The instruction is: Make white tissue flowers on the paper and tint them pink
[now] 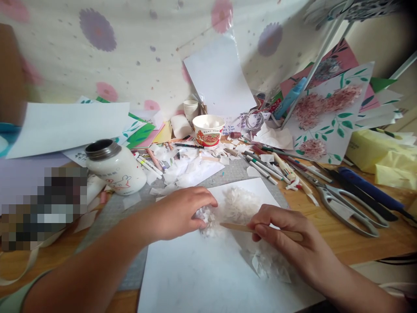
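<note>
A large white sheet lies in front of me, with tufts of crumpled white paper petals on it. My left hand curls its thumb and fingers around a small tuft of white paper petals. In my right hand is a pointed wooden stick, gripped like a pen, its tip at the edge of that tuft. A fuller white petal cluster sits just beyond the stick. Looser white petals lie under my right hand, partly hidden by it.
A grey cutting mat lies beneath the sheet. Paper scraps and pens surround a paper bowl. On the left stands an open white jar. Large scissors lie right, near a floral picture.
</note>
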Motion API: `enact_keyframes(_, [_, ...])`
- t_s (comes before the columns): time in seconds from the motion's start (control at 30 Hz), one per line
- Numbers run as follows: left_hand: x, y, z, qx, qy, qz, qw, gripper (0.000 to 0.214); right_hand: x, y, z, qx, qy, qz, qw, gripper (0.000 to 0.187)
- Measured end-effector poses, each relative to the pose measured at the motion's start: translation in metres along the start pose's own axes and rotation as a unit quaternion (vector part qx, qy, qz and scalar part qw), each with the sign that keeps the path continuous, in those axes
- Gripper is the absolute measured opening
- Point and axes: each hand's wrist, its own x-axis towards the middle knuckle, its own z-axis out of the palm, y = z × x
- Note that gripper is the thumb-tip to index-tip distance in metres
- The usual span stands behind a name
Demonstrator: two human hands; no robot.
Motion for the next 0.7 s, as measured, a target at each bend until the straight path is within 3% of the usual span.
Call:
enact_keyframes(0.1, [-0.002, -0.002, 0.0, 0.003, -0.003, 0.009, 1.0, 0.044, 0.005, 0.0, 0.003, -0.023, -0.001, -0.009, 1.0, 0.027])
enact_keyframes(0.33, [-0.004, -0.007, -0.005, -0.022, -0.01, 0.033, 0.999, 0.051, 0.006, 0.004, 0.002, 0.02, 0.004, 0.043, 0.999, 0.028])
enact_keyframes(0.43, [-0.003, -0.008, -0.007, -0.041, 0.018, 0.028, 0.999, 0.044, 0.001, 0.015, -0.003, 0.122, 0.063, 0.058, 0.989, 0.023])
enact_keyframes(0.53, [0.0, -0.009, -0.009, -0.046, 0.081, -0.013, 0.996, 0.029, -0.006, 0.021, -0.011, 0.18, 0.138, 0.026, 0.974, 0.017])
enact_keyframes(0.6, [0.002, -0.01, -0.01, -0.042, 0.115, -0.053, 0.991, 0.021, -0.013, 0.019, -0.019, 0.156, 0.169, 0.01, 0.973, 0.018])
enact_keyframes(0.7, [0.003, -0.012, -0.01, -0.03, 0.146, -0.085, 0.985, 0.017, -0.032, 0.011, -0.034, 0.042, 0.211, 0.027, 0.976, 0.019])
